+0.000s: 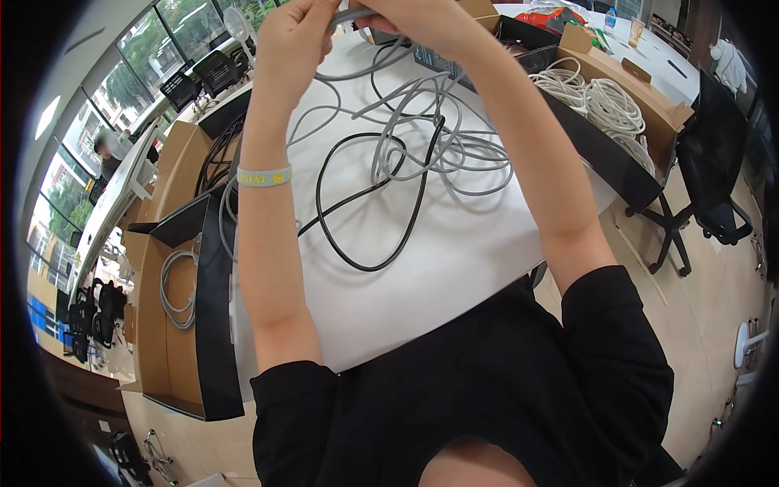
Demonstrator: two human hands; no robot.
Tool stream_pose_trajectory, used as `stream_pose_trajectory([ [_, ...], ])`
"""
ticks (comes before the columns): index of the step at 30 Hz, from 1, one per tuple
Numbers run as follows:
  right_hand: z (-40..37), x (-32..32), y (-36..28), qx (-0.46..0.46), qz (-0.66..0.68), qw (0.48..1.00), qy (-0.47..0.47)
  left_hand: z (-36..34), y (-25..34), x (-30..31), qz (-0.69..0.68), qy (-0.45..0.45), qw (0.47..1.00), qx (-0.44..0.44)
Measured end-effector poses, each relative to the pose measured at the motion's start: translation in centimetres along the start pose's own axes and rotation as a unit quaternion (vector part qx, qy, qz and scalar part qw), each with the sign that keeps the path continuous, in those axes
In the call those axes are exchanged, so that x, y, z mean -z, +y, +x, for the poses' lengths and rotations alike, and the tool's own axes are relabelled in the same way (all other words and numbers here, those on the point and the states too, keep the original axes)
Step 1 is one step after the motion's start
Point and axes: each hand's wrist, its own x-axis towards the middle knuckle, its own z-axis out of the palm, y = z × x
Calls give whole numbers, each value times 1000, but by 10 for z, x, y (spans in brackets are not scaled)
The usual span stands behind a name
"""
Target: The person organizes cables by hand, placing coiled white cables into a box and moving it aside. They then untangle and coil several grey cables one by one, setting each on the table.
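Observation:
My left hand (294, 36), with a grey wristband (264, 176) below it, is at the top edge, its fingers closed on a grey cable. My right hand (418, 23) is close beside it, also closed on the grey cable, its fingers partly cut off by the frame. Between the hands a short stretch of this cable (355, 15) shows. Beneath them a loose tangle of grey cable (454, 150) spreads over the white table (381, 312). A black cable (324, 187) loops through and beside the tangle.
Left of the table, an open box (174, 357) holds a coiled grey cable (166, 280); another box (174, 166) holds black cables. At right, a long box (600, 150) contains pale cable coils (608, 105). A black chair (714, 154) stands beyond it. Another person (107, 154) sits far left.

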Motion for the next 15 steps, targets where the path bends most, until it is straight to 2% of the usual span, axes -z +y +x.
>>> stream_pose_trajectory([
  [1,0,-7,3,0,0,1000,0,-3,3,-7,0,0,1000,0],
  [3,-1,-18,6,152,-64,975,147,-7,9,-19,4,45,999,11],
  [4,-5,-17,1,119,-80,979,144,-3,4,-14,-11,26,999,29],
  [8,-1,-19,13,111,-172,975,91,-2,2,-6,11,17,999,46],
  [10,-1,-22,15,152,-176,971,52,-5,10,-5,-35,34,997,54],
  [11,-1,-23,15,152,-176,971,53,-7,14,-4,-35,33,997,54],
  [13,-4,-24,11,161,-184,970,-2,-9,18,-3,-10,15,998,53],
  [15,-6,-26,8,194,-223,955,10,-9,15,1,-14,-1,998,68],
])
